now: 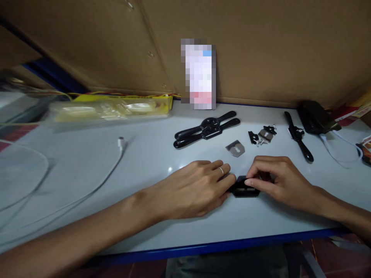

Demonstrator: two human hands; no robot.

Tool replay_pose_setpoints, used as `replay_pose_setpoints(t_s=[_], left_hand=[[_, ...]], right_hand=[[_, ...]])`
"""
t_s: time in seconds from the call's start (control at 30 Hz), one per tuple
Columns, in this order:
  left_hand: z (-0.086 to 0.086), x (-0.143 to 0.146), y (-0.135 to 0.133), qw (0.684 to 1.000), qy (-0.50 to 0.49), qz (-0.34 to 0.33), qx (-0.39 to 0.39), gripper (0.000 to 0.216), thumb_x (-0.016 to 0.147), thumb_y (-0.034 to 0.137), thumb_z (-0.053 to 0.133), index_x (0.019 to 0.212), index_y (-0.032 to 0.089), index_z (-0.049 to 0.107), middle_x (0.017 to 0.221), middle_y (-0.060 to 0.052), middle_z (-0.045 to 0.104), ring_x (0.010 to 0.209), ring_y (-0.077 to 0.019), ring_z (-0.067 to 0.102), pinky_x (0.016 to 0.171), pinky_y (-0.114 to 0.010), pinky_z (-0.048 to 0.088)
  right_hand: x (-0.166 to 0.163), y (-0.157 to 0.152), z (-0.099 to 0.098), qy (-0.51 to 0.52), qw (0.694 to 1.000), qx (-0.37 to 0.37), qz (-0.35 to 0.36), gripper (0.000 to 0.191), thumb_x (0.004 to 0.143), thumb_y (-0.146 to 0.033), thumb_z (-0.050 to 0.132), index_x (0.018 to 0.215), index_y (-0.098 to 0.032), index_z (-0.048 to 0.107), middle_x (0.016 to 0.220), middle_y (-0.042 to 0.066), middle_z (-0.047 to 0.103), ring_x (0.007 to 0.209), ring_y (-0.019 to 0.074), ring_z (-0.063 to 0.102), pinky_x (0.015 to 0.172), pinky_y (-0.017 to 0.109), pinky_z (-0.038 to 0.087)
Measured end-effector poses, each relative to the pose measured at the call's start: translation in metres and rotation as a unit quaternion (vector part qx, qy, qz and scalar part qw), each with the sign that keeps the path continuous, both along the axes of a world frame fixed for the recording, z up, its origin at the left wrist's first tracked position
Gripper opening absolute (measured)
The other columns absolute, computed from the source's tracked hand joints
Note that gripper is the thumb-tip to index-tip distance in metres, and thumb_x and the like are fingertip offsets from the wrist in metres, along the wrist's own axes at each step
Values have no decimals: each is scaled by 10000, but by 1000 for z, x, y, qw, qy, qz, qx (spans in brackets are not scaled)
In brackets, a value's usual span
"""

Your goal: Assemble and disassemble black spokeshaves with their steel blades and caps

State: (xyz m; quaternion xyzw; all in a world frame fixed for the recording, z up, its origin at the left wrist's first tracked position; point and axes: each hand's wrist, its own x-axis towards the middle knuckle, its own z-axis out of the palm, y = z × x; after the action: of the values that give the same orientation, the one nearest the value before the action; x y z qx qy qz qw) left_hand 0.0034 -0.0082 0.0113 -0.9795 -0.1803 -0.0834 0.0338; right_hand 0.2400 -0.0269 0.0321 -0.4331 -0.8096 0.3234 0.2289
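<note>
Close to the table's front edge lies a black spokeshave body [246, 192], its flat middle part showing between my hands. My left hand [203, 185], with a ring on one finger, is closed over its left end and hides that handle. Thumb and fingertips of my right hand [275, 181] pinch at the body's upper right side; whatever small part may be in them is hidden. Just beyond the hands sits a loose steel blade [235, 148]. To its right are another blade [266, 135], a black clamp plate [253, 137] and several small screws [263, 142].
Two black spokeshave frames [207, 129] lie together farther back, and another spokeshave [298, 135] rests at the right. A blurred phone-like screen [199, 77] leans on the cardboard wall. White cable [107, 177], plastic-wrapped packages [113, 110] and a black case [315, 117] are around.
</note>
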Motion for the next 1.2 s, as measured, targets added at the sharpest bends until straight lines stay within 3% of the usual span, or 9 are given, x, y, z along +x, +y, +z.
replay_pose_setpoints(t_s=[0.13,0.23,0.37,0.53,0.63,0.7,0.87,0.97,1.2], left_hand=[[0,0,0,1000,6,4,0,96,956,273,512,931,181,516,828,-25,590,720,-190,577,592,-320,456],[1,0,0,1000,14,6,-4,96,954,270,515,924,179,511,837,-27,596,728,-184,577,603,-310,455],[2,-1,0,1000,11,4,-5,103,957,271,509,904,183,507,825,-24,587,704,-181,561,592,-315,450],[1,-2,0,1000,10,0,-3,103,965,270,493,906,187,511,825,-21,577,700,-189,557,582,-334,451],[0,-1,0,1000,12,1,-5,98,965,266,493,907,189,509,825,-19,576,703,-195,560,582,-341,452],[0,-1,0,1000,9,1,-2,93,963,264,500,906,190,504,824,-17,576,702,-197,561,578,-342,451],[1,-1,0,1000,9,2,3,94,958,268,510,902,192,502,821,-16,579,697,-192,559,576,-336,441],[1,-1,0,1000,8,3,2,94,956,271,509,904,193,505,827,-18,581,707,-194,564,583,-338,442],[1,-1,0,1000,11,5,3,99,961,278,509,912,192,504,830,-17,582,707,-197,569,579,-339,442]], right_hand=[[-2,0,-4,-6,1000,20,10,148,883,-194,676,737,-186,658,685,-40,604,575,80,512,572,235,384],[1,3,-1,-8,998,67,-2,84,912,-219,650,846,-196,696,730,-25,645,616,99,551,598,250,408],[19,20,9,-7,979,173,-106,145,943,-238,595,833,-209,685,813,15,705,715,148,612,649,288,430],[49,52,5,-43,943,235,-233,261,927,-317,593,690,-216,632,593,-1,584,536,145,481,530,303,331],[58,65,-5,-92,947,219,-217,107,879,-271,604,853,-217,692,675,13,641,567,161,516,569,312,359],[59,68,-10,-127,953,197,-190,126,855,-255,605,930,-225,703,762,28,685,602,174,547,589,317,371],[55,66,-14,-198,951,136,-194,133,858,-296,584,783,-226,669,707,27,680,604,186,563,587,319,364],[55,66,-13,-188,960,100,-181,68,815,-279,622,822,-228,665,697,5,677,605,178,578,588,306,374],[56,65,-11,-199,965,103,-134,83,858,-270,605,832,-229,672,727,9,684,650,182,591,614,314,383]])
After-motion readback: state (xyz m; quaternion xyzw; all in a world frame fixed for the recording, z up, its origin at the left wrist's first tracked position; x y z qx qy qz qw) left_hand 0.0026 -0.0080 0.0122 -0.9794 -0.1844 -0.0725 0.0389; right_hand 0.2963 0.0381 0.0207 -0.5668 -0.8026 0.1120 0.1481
